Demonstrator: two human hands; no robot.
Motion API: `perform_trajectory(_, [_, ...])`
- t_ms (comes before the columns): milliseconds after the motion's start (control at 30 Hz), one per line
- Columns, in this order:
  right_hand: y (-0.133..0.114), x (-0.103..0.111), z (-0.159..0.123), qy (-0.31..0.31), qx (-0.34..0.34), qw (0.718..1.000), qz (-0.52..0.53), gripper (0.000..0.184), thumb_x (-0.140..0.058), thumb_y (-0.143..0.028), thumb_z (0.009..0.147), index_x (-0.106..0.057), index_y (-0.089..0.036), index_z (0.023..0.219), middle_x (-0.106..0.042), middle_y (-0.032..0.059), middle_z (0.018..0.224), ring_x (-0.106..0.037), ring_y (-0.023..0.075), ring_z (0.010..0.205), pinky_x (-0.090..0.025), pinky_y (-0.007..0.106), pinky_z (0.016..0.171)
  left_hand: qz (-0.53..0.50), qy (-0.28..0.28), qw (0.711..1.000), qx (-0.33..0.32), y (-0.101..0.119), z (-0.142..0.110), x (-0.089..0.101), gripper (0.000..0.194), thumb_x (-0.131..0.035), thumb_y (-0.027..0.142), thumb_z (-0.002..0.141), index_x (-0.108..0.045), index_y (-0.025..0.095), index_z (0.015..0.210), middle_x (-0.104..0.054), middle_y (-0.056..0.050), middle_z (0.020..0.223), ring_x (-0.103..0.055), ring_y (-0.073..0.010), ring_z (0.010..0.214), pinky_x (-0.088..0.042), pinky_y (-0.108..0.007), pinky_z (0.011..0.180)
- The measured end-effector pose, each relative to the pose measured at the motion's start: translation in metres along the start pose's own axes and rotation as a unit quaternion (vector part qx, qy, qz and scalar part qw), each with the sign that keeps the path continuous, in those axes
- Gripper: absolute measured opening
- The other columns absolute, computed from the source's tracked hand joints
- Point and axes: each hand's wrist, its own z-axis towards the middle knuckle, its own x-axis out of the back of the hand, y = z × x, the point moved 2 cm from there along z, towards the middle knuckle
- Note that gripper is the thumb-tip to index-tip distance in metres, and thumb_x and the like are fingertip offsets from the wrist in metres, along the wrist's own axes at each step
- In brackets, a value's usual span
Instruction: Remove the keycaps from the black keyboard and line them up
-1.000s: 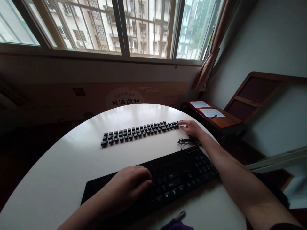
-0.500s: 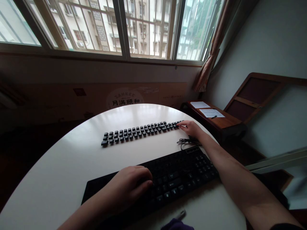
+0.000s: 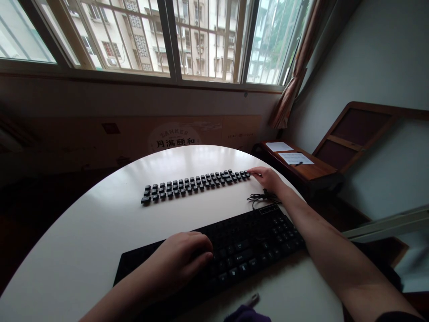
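A long black plastic keyboard (image 3: 234, 232) is bearing white markings (image 3: 233, 272). Mid-frame, square black plastic keycaps (image 3: 192, 180) are dotting a round white tabletop (image 3: 100, 223).

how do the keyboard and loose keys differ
The keyboard is one large piece; the loose keys are small separate pieces in rows. The keyboard lies nearer the camera than the loose keys. The left hand covers part of the keyboard; the right hand is at the loose keys' right end. Both are dark, on the white table.
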Motion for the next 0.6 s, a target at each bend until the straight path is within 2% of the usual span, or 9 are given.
perform_trajectory(133, [-0.014,0.017,0.002,0.074,0.001,0.997,0.002,0.028,-0.052,-0.027,0.094,-0.074,-0.021,0.110,-0.075,0.0078,0.113,-0.069,0.0243,0.107,-0.052,0.036,0.098,0.000,0.001,1.000,-0.001,-0.001,0.000,0.000,0.021,-0.049,0.032,0.094,-0.068,0.023,0.096,-0.071,-0.002,0.095,-0.065,-0.0187,0.087,-0.049,-0.028,0.077])
perform_trajectory(267, [-0.037,0.059,0.000,0.186,-0.022,0.982,0.000,0.040,-0.040,-0.042,0.101,-0.072,-0.018,0.109,-0.074,0.0128,0.110,-0.068,0.0273,0.106,-0.051,0.041,0.097,0.004,0.001,1.000,-0.003,-0.002,0.000,-0.001,0.020,-0.049,0.031,0.094,-0.068,0.023,0.096,-0.071,-0.003,0.095,-0.065,-0.0191,0.087,-0.049,-0.028,0.077])
perform_trajectory(333, [-0.053,0.087,-0.005,0.262,-0.045,0.964,0.024,0.055,-0.026,-0.050,0.103,-0.070,-0.017,0.106,-0.074,0.0125,0.102,-0.069,0.0256,0.096,-0.053,0.041,0.090,0.007,0.002,1.000,-0.007,-0.002,0.000,-0.001,0.020,-0.050,0.031,0.095,-0.068,0.023,0.096,-0.071,-0.002,0.095,-0.065,-0.0188,0.087,-0.048,-0.027,0.077])
perform_trajectory(400, [-0.072,0.111,-0.016,0.351,-0.073,0.924,0.136,0.068,-0.018,-0.059,0.102,-0.071,-0.018,0.093,-0.072,0.0096,0.087,-0.069,0.0221,0.082,-0.055,0.037,0.078,0.013,0.003,1.000,-0.010,-0.002,0.000,-0.001,0.020,-0.050,0.031,0.095,-0.068,0.023,0.096,-0.071,-0.002,0.095,-0.065,-0.0187,0.087,-0.048,-0.028,0.077])
perform_trajectory(433, [-0.082,0.120,-0.024,0.360,-0.083,0.906,0.208,0.071,-0.016,-0.063,0.100,-0.070,-0.019,0.088,-0.069,0.0076,0.078,-0.068,0.0200,0.073,-0.056,0.034,0.072,0.016,0.003,1.000,-0.011,-0.002,-0.001,-0.001,0.020,-0.049,0.031,0.095,-0.068,0.023,0.096,-0.071,-0.002,0.094,-0.065,-0.0189,0.087,-0.048,-0.028,0.077])
perform_trajectory(467, [-0.092,0.125,-0.032,0.345,-0.095,0.892,0.277,0.072,-0.018,-0.067,0.098,-0.070,-0.020,0.084,-0.064,0.0050,0.067,-0.064,0.0178,0.062,-0.055,0.032,0.064,0.020,0.004,1.000,-0.011,-0.002,-0.001,-0.001,0.021,-0.049,0.031,0.095,-0.068,0.023,0.096,-0.071,-0.002,0.094,-0.065,-0.0191,0.087,-0.048,-0.028,0.077])
perform_trajectory(533, [-0.111,0.126,-0.053,0.254,-0.133,0.878,0.383,0.071,-0.022,-0.072,0.095,-0.069,-0.021,0.083,-0.048,-0.0014,0.047,-0.049,0.0144,0.040,-0.050,0.030,0.048,0.026,0.007,1.000,-0.012,-0.002,0.000,-0.001,0.022,-0.049,0.032,0.095,-0.069,0.023,0.096,-0.071,-0.002,0.094,-0.065,-0.0194,0.087,-0.048,-0.028,0.077])
perform_trajectory(567, [-0.119,0.122,-0.065,0.198,-0.163,0.869,0.423,0.068,-0.026,-0.073,0.094,-0.068,-0.021,0.083,-0.045,-0.0028,0.045,-0.045,0.0136,0.036,-0.046,0.029,0.042,0.028,0.008,0.999,-0.014,-0.003,0.000,-0.001,0.022,-0.049,0.032,0.095,-0.069,0.023,0.096,-0.071,-0.003,0.094,-0.065,-0.0196,0.087,-0.048,-0.028,0.077])
perform_trajectory(600, [-0.124,0.117,-0.078,0.143,-0.199,0.858,0.451,0.062,-0.033,-0.072,0.093,-0.068,-0.021,0.086,-0.048,-0.0026,0.047,-0.046,0.0135,0.036,-0.046,0.029,0.039,0.029,0.008,0.999,-0.016,-0.003,0.000,-0.002,0.022,-0.049,0.032,0.095,-0.069,0.023,0.096,-0.071,-0.003,0.094,-0.065,-0.0196,0.087,-0.048,-0.028,0.077])
